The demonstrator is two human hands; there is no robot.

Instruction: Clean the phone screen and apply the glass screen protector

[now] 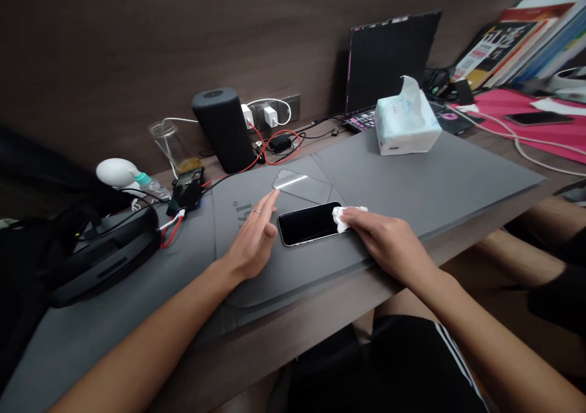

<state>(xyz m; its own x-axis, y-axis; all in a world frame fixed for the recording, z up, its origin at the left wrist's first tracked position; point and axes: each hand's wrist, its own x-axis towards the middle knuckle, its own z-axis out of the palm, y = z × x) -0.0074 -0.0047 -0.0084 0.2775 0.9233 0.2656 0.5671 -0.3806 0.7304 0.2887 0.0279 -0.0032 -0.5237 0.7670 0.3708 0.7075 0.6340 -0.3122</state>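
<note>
A black smartphone (307, 222) lies screen up on the grey desk mat (412, 181). My right hand (389, 242) presses a small white wipe (341, 216) onto the phone's right end, fingers closed on it. My left hand (254, 236) rests just left of the phone with fingers stretched out, a ring on one finger, holding nothing. A clear glass screen protector (300, 184) lies on the mat just behind the phone.
A tissue pack (405, 120) stands on the mat at the back right, a laptop (389, 65) behind it. A black cylinder speaker (224, 129), wall chargers with cables, a glass, and a black bag (101, 254) sit to the left. Books and a second phone lie far right.
</note>
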